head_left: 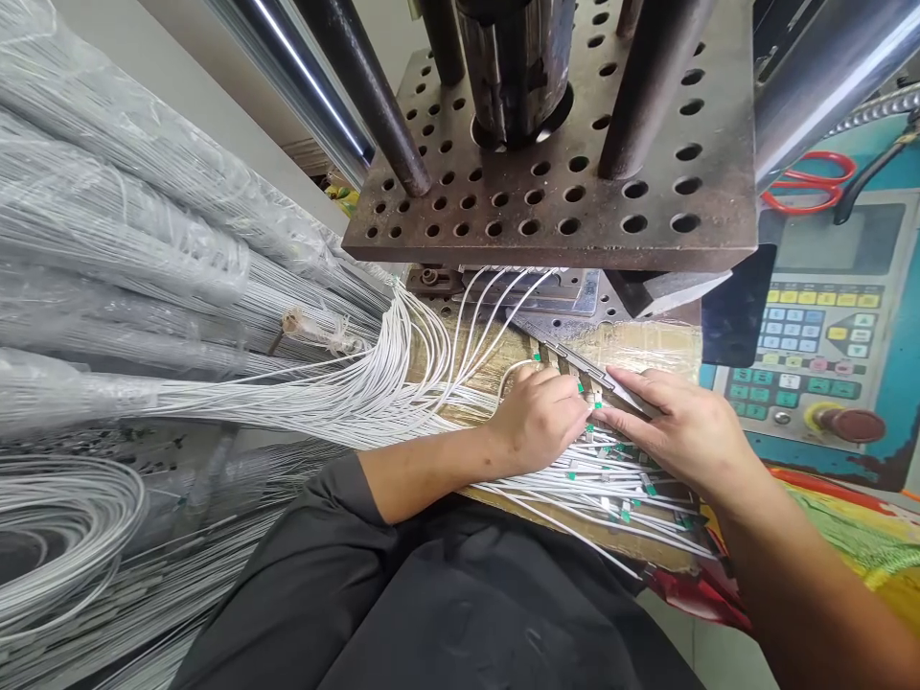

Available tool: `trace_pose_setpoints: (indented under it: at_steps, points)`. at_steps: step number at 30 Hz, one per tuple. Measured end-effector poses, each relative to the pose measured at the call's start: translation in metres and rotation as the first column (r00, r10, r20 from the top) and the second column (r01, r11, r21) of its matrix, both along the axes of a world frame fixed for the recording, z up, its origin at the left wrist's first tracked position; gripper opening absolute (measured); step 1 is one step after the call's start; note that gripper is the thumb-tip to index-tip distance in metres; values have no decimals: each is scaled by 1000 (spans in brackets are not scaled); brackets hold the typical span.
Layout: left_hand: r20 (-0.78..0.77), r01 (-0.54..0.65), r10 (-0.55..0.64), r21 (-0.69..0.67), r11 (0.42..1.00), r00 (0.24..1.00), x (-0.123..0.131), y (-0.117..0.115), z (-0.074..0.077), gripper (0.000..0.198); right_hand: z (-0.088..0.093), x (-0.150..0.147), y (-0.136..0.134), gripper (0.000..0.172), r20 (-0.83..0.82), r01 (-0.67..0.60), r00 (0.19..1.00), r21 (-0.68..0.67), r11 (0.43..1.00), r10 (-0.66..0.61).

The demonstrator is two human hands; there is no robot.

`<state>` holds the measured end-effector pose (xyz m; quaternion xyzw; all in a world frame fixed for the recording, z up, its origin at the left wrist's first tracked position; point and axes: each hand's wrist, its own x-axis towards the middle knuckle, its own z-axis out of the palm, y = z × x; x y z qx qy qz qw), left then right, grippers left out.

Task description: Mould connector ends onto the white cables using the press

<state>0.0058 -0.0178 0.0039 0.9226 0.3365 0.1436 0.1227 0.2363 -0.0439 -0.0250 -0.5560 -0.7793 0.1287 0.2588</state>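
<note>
Where both hands meet at slotted metal bar (584, 372), few white wires (536, 356) sit in slots. Left hand (540, 419) curled, pinching wire end (587, 410). Right hand (682, 433) half open on bar, maybe pinching too. Heap of loose ends (636, 487) not yet placed.

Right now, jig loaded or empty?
Partly loaded: a few green-tipped cable ends sit along the metal jig; loose ones lie below the right hand.

Near centre, the left hand (539, 417) curls over green-tipped white cables (632, 479), touching the right hand (682, 431), whose fingers (629, 388) stretch along a metal strip (571, 356). Bagged cable bundles (144, 240) fill nine o'clock. A perforated plate (647, 211) sits at twelve and a control panel (812, 355) at three.
</note>
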Motion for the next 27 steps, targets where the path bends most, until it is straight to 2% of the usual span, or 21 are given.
trace_pose_setpoints:
  at_steps: [6,13,17,21,23,27]
  points:
    - [-2,-21,21,-24,999,1000,-1,0,-3,36,-2,0,-2,48,2,29,1000,-53,998,-29]
    - [29,-52,53,-35,998,998,4,0,-5,34,2,1,1,48,-45,-10,999,-108,994,5]
    - [120,-63,69,-52,997,990,-6,8,3,28,4,2,3,50,-26,-25,999,-115,993,22]
    - [223,-168,181,-73,983,958,-27,24,13,20,1,3,2,48,-8,-5,1000,-100,995,5]
    - [216,-186,199,-77,980,956,-35,30,15,17,-1,3,2,48,-15,-2,1000,-80,997,1]
    - [119,-150,160,-85,985,980,-35,33,10,16,-2,5,3,47,-20,-23,1000,-67,998,22]
